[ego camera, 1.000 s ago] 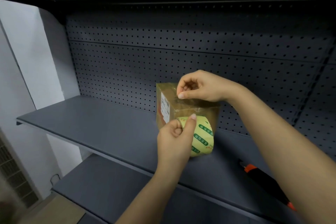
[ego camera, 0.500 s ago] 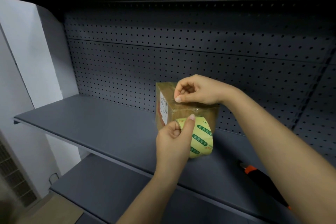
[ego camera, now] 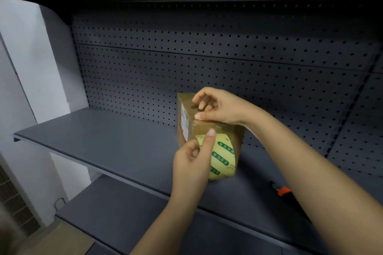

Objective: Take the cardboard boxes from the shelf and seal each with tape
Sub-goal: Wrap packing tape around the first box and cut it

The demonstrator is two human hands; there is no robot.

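Gripping the tape roll (ego camera: pixel 222 155) with my left hand (ego camera: pixel 192 163), I am curling my fingers into its core while my thumb is lying up over its outer band, the tip reaching the front face of the cardboard box (ego camera: pixel 224 130). The roll is sitting low against that face; I cannot tell whether it is touching the shelf (ego camera: pixel 103 141). The box is standing upright on the shelf, near the pegboard back panel (ego camera: pixel 186 68), with a white label on its left side. My right hand (ego camera: pixel 219 105) is resting on the box's top, the thumb pressing flat along the top front edge and the other fingers bending down onto the top. An orange-handled tool (ego camera: pixel 284 190) is lying on the shelf, partly hidden behind my right forearm.
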